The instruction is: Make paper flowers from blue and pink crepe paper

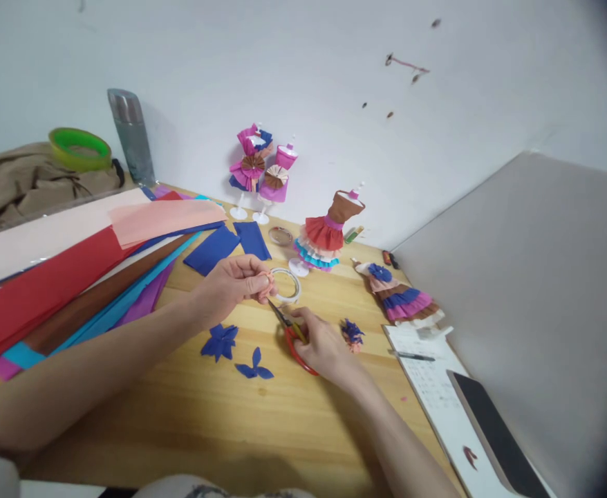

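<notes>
The left hand [241, 282] pinches a small peach-coloured crumpled piece [265, 286] between thumb and fingers, with the palm turned in toward the right. The right hand [327, 349] grasps a pair of scissors [294, 334] by the red and yellow handles.

The relation that matters lies in the gap between the two hands: the peach piece sits ahead and to the left of the right hand, and the scissors' long axis slants that way, from the right fingers up to the lower edge of the piece. The tips end at or just beside it; whether they touch cannot be told, nor how far the blades are parted. The left hand is the nearer, since it holds the piece; the right reaches it only by the blades.

Just past the left fingertips, a white ring [299, 286] lies flat on the bench [179, 432]. Nearer the body, below the left hand, lie a many-petalled blue cutout [220, 343] and, to its right, a three-petalled blue cutout [255, 368]. A blue-and-peach tuft [352, 334] lies just beyond the right hand's outer side.
</notes>
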Demonstrator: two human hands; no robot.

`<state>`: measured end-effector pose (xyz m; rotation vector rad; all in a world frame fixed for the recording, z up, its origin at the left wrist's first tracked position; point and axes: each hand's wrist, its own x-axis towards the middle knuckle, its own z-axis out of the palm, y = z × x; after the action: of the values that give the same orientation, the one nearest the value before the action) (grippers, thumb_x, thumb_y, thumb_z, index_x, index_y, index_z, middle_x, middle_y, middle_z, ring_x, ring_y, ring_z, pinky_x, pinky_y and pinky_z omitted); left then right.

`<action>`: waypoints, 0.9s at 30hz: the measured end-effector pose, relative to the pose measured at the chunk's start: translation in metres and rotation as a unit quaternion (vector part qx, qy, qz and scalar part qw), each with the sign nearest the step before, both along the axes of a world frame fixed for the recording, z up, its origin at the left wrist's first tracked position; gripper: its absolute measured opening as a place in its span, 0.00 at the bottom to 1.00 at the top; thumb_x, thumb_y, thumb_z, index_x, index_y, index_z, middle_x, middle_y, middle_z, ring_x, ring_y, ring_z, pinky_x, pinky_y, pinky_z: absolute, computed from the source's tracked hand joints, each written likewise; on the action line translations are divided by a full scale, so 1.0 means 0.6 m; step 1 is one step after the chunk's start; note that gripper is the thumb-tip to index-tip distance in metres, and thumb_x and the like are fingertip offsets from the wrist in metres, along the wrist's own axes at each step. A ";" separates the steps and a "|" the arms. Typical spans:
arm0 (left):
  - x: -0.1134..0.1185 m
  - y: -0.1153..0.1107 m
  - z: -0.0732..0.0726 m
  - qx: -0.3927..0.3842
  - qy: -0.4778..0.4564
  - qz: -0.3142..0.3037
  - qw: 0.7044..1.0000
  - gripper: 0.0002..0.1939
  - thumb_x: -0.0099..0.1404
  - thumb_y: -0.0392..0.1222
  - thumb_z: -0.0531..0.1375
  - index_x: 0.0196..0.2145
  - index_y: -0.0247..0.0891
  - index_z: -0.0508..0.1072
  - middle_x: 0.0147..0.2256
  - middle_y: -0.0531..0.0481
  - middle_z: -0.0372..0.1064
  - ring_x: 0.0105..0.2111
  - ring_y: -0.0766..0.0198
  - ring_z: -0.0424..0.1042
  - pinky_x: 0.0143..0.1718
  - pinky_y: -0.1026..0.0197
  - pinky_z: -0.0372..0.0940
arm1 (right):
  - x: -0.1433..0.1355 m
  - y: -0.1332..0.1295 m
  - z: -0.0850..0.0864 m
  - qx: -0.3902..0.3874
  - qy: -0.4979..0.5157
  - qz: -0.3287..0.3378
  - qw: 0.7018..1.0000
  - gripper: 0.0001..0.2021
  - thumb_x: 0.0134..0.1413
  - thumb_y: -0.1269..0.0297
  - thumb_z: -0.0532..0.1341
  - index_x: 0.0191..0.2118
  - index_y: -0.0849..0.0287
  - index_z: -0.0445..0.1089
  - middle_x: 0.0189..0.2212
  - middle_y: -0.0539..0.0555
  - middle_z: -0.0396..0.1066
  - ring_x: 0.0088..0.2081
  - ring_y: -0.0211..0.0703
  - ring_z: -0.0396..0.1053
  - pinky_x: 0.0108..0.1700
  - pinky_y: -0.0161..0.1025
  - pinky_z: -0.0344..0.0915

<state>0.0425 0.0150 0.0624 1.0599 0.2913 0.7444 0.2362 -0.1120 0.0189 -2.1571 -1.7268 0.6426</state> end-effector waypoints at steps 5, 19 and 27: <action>-0.001 0.001 0.005 -0.003 -0.004 0.004 1.000 0.13 0.51 0.42 0.72 0.27 0.33 0.73 0.25 0.51 0.75 0.21 0.73 0.67 0.28 0.66 0.63 | 0.032 -0.012 0.024 0.096 0.394 -0.074 0.911 0.18 0.49 0.57 0.66 0.44 0.54 0.62 0.28 0.48 0.68 0.24 0.37 0.64 0.25 0.34 0.58; -0.008 0.003 0.017 -0.007 -0.009 0.013 1.000 0.11 0.50 0.42 0.72 0.26 0.34 0.76 0.25 0.51 0.75 0.22 0.72 0.69 0.28 0.67 0.64 | -0.034 0.027 0.092 0.350 0.165 0.160 0.908 0.30 0.47 0.45 0.69 0.53 0.54 0.66 0.42 0.57 0.65 0.40 0.48 0.65 0.41 0.46 0.65; -0.009 0.004 0.024 -0.013 0.010 0.013 1.000 0.13 0.47 0.44 0.74 0.24 0.33 0.78 0.26 0.50 0.76 0.23 0.70 0.71 0.26 0.67 0.65 | -0.053 0.046 0.117 0.455 -0.039 0.154 0.876 0.14 0.52 0.64 0.66 0.44 0.57 0.65 0.34 0.53 0.60 0.35 0.44 0.60 0.34 0.41 0.62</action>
<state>0.0369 0.0174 0.0768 1.0417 0.3310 0.7513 0.2042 -0.0845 0.0891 -1.2678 -1.8840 -0.2094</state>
